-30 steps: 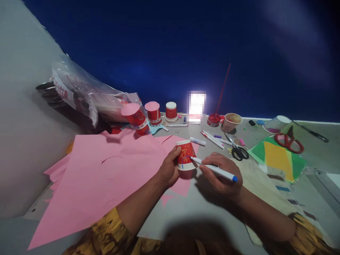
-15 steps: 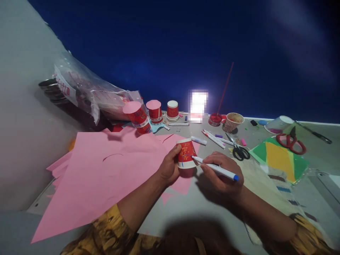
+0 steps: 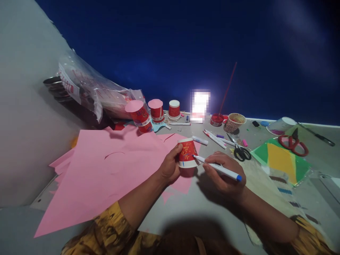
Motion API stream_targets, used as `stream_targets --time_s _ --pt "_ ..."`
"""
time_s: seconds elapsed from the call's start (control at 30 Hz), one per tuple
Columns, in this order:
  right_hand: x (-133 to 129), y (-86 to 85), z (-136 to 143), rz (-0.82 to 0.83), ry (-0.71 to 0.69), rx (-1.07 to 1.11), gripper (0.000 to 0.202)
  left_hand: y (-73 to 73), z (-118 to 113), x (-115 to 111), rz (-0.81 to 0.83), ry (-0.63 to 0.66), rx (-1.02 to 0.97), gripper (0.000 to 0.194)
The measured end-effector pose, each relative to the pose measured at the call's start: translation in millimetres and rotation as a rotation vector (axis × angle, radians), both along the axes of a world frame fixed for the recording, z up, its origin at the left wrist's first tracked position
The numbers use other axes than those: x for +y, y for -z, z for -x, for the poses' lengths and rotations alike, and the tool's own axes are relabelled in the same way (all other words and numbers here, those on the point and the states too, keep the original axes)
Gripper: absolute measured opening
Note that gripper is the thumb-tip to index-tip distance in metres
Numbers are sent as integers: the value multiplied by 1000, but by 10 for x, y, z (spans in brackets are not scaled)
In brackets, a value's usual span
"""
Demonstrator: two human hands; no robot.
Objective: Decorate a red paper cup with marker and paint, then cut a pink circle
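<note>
Red paper with a gold pattern wraps the cup (image 3: 187, 153) we hold upside down on the bench (image 3: 202, 209), at the near right corner of the pink paper (image 3: 106, 173). Our left hand (image 3: 170, 166) has its fingers closed round the cup's left side, thumb on top, keeping it steady. Our right hand (image 3: 224, 173) pinches a white pen (image 3: 217, 169) with a blue cap end, and the tip touches the cup's right wall. A short blue stroke shows low on the cup's white rim band.

We judge the step in hand to be marking the cup's side with the pen. The next mark seems to call for a firm left grip so the cup does not roll, and a light touch, since the wall is thin and curved.

Beyond the cup lie more pens (image 3: 215, 139), black scissors (image 3: 240, 152) and three more red cups (image 3: 156, 111). Right of the cup, well apart, red scissors (image 3: 293, 143) rest by a green and yellow sheet (image 3: 281, 159).
</note>
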State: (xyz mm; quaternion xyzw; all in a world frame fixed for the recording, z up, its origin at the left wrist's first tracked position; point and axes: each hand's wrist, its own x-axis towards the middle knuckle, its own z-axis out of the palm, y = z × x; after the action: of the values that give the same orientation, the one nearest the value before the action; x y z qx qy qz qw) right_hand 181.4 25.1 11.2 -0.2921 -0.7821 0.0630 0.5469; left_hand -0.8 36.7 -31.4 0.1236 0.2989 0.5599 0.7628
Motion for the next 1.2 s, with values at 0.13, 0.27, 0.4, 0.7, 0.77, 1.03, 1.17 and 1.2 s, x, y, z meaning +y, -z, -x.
stream_targets --time_s 0.13,0.27,0.4,0.7,0.77,1.03,1.17,1.2 --pt "1 -8 0 -11 5 -16 11 -3 0 -4 -1 13 -3 38" --pt "-1 4 -4 -18 9 -22 10 -1 -7 -3 -7 16 0 36" --pt "-1 20 -9 -16 -1 -26 10 -3 -15 -6 -19 10 7 33" --pt "5 -2 -2 -7 -33 -39 7 -25 -36 -19 -38 16 33 35" --pt "4 3 -1 -4 -22 -42 7 -26 -36 -19 -41 12 38 34" --pt "-3 3 -14 -2 4 -26 10 -29 -30 -9 -47 9 37 38" --pt "0 -15 -6 -8 10 -21 11 -15 -34 -11 -45 -3 34 36" --pt "2 -15 -3 -15 10 -19 11 -13 -34 -12 -43 -2 33 35"
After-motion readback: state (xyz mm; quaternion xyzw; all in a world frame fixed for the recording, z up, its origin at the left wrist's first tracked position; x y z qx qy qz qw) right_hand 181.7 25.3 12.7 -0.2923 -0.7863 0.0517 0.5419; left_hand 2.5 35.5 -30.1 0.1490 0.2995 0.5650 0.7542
